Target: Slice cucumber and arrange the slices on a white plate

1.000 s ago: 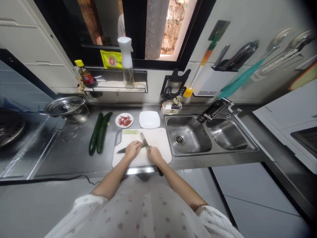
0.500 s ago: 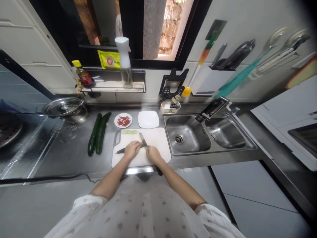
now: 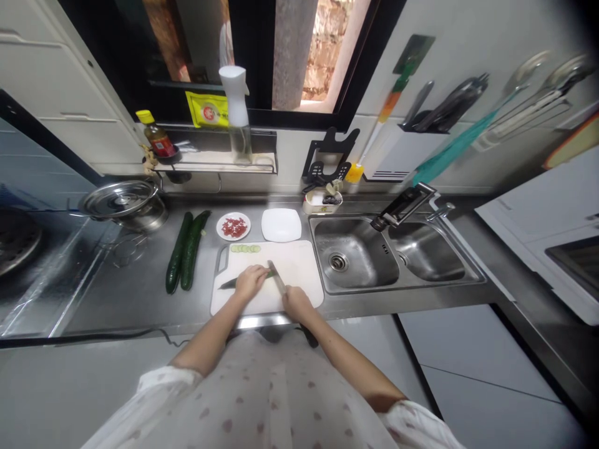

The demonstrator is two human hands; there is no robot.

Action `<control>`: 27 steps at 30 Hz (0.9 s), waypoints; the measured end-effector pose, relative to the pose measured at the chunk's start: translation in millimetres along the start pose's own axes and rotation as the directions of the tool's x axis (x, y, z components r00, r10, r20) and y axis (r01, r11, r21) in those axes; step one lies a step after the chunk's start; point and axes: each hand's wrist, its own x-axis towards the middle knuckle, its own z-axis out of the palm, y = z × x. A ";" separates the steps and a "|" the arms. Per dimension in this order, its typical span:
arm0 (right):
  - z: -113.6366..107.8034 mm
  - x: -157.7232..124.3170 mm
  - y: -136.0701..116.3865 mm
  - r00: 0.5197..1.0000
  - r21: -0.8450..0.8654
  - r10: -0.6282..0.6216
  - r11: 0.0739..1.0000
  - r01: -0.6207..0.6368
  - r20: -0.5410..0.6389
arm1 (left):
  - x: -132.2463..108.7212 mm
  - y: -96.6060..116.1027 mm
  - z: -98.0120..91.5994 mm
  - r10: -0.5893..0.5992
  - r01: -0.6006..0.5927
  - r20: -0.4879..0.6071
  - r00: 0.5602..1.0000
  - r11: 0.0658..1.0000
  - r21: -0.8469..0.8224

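Observation:
On the white cutting board my left hand presses down on a dark green cucumber, fingers curled over it. My right hand grips the handle of a knife, whose blade lies against the cucumber's cut end beside my left fingers. A short row of cucumber slices sits at the board's far edge.
Two whole cucumbers lie left of the board. A small plate of red pieces and an empty white plate stand behind it. A steel double sink is to the right, a lidded pot to the left.
My right hand has drawn back toward me with the knife, the blade sliding along the cucumber's end. My left hand has stayed on the cucumber.

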 end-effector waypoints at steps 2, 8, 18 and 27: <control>-1.9 1.8 -0.9 1.000 0.000 -0.005 1.000 0.005 -0.005 | 0.4 0.0 0.0 0.001 -0.001 0.003 1.000 1.000 -0.003; -3.1 14.3 -5.8 1.000 0.012 -0.005 1.000 0.005 -0.030 | 0.2 -0.2 0.1 0.000 0.000 0.014 1.000 1.000 -0.001; -5.8 31.9 -14.4 0.999 0.045 -0.013 0.999 0.015 -0.042 | -1.1 -1.9 1.6 0.005 -0.005 0.007 1.000 1.000 0.003; 1.1 5.4 -2.7 1.000 0.017 0.011 1.000 -0.011 -0.001 | 0.0 -2.4 1.1 0.003 -0.003 0.025 1.000 1.000 0.000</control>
